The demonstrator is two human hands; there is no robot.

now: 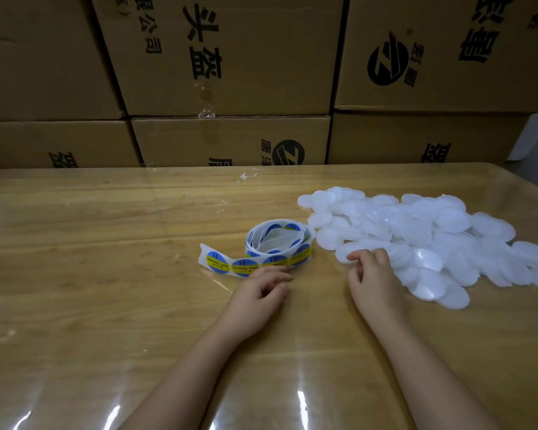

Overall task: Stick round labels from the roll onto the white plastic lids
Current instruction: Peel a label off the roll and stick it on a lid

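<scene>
Forearms [196, 367] cut off below, left hand [261, 288], fingers [277, 276] loosely curled, empty, beside label roll [275, 259], right hand [373, 276], fingers [365, 254] on lids [416, 231], grip unclear

Head cam, fwd-down, close over table [106, 243].

Roll [278, 241]: white backing strip, loosely wound, resting on its edge at mid-table. Its free end [205, 254] trails out to the left.
Labels [217, 261]: round, blue with a yellow band, set in a row along the strip's outer face.
Lids [416, 237]: thin white plastic discs, plain, in a loose overlapping heap just right of the roll.
</scene>
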